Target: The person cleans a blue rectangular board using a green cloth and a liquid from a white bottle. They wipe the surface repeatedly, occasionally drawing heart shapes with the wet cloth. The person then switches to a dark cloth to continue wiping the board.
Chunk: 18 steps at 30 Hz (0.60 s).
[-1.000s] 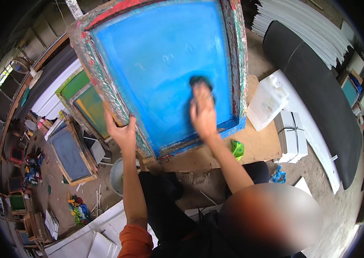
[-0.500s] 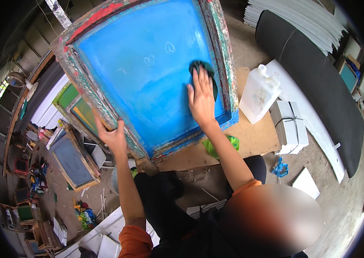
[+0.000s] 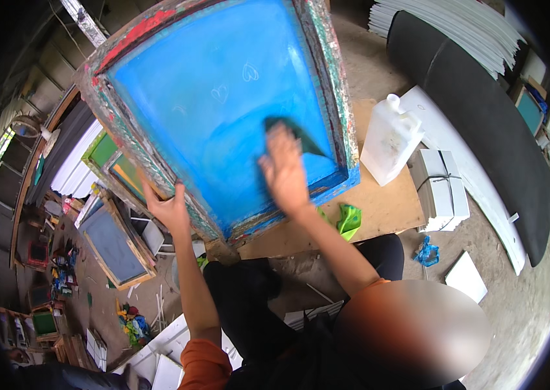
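Pressing cloth (image 3: 308, 140) toward lower-right corner of frame (image 3: 332, 84), right hand (image 3: 284, 170) flat, finger spread too blurred to tell, left hand (image 3: 169, 207) pinching left edge, probably to steady it.

You wear an orange top, its left sleeve (image 3: 205, 365) short and creased at the hem. To the right of that sleeve, dark cloth (image 3: 281, 364) covers your middle; above it, your trousers (image 3: 249, 312) are black. Farther right, the orange right sleeve (image 3: 371, 286) is mostly lost in blur. Your left hand (image 3: 168, 207) and right hand (image 3: 286, 172) are bare.
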### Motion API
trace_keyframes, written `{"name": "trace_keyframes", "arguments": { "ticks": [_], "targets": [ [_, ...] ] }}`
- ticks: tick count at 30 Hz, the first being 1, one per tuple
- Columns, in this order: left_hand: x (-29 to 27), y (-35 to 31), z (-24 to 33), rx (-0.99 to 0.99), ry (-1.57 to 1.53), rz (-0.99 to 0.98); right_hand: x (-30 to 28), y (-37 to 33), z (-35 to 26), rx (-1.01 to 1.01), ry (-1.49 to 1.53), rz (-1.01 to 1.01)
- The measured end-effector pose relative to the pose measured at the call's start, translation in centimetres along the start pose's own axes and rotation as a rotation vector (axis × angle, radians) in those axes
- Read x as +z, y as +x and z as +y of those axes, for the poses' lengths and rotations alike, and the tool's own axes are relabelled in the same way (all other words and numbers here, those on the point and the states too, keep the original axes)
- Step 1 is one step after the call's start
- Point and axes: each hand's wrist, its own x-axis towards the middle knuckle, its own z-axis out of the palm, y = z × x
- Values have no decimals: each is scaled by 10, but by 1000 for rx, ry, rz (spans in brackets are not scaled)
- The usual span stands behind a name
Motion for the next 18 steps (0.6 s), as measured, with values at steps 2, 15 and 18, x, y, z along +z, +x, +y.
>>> {"name": "trace_keyframes", "arguments": {
  "ticks": [2, 15, 18],
  "targets": [
    [2, -1, -2, 16, 26, 2, 13, -29, -13, -152, 70, -175],
    [-1, -1, 9, -11, -37, 14, 8, 26, -9, -95, -56, 72],
    [0, 0, 1, -3, -35, -9, 42, -17, -52, -293, 12, -102]
  ]
}}
